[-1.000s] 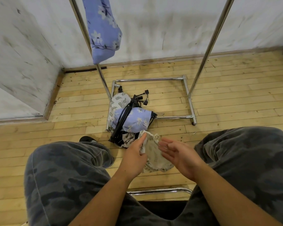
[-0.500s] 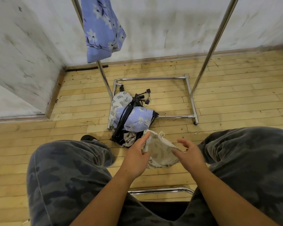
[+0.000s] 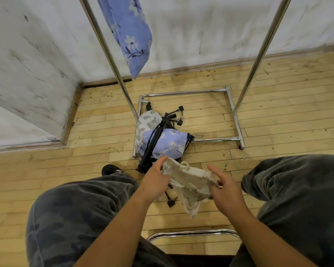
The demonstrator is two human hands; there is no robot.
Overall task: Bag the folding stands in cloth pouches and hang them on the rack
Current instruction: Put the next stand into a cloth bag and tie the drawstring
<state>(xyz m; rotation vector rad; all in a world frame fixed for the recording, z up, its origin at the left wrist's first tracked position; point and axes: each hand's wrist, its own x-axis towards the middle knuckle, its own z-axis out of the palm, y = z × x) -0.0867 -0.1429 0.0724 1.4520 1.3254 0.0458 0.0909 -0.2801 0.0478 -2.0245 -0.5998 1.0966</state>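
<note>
Left hand [image 3: 154, 182] and right hand [image 3: 227, 191] each pinch an end of a beige pouch [image 3: 189, 183], stretched between them above the floor [image 3: 278, 112]. Beyond, black stands [image 3: 153, 143] and loose pouches [image 3: 170, 144] lie heaped at the rack [image 3: 183, 91] base's near left corner; a blue pouch [image 3: 127, 35] hangs above.

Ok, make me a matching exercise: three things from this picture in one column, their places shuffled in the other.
1 beige pouch
2 black folding stand
3 white leaf-print pouch

A on the floor at the foot of the rack
B lying across the blue pouch on the floor
C held between left hand and right hand

Pairs: 1-C, 2-B, 3-A
</note>
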